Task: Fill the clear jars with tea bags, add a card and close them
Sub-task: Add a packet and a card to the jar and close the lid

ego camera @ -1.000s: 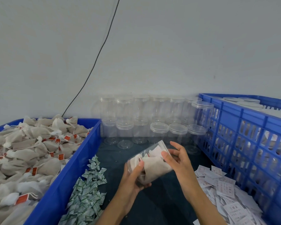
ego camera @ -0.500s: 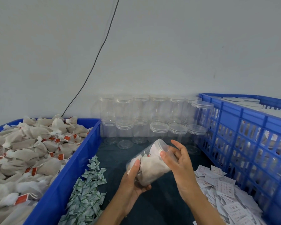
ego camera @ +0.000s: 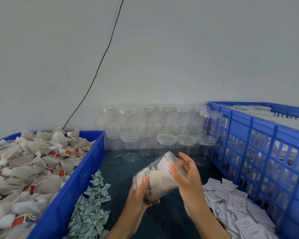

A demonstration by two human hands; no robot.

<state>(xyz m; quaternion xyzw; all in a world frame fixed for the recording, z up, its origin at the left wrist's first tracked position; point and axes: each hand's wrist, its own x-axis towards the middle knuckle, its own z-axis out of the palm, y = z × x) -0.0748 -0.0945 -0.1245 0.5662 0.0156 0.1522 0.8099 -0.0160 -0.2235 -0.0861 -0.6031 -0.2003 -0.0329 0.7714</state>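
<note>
- Jar [ego camera: 155, 176] sits lower centre of frame, held off the dark mat [ego camera: 121, 171], tilted: long axis runs from base at lower left to mouth at upper right.
- Left hand [ego camera: 141, 195] wraps the base end from below, thumb up the near wall; firm hold on the jar.
- Right hand [ego camera: 186, 175] is at the mouth end, fingers curled round the lid [ego camera: 171, 158], thumb on its near rim. Lid looks seated on the mouth; can't tell if it's fully tight.
- Inside: tea bags [ego camera: 160, 180] fill the body, a white card [ego camera: 162, 163] shows near the mouth. Filling looks done, so I judge the closing step is in hand.
- Key relation: lid is up and right of the left-hand grip, on the jar axis; right hand is the nearer one, so any twist goes about that tilted axis while the left hand counters.
- Supplies: loose tea bags in the blue bin [ego camera: 86, 163] at left, cards [ego camera: 235, 204] lower right, empty jars [ego camera: 162, 128] stacked centre against the wall.
- Risk: tilted mouth, contents could slide if the lid isn't caught.
</note>
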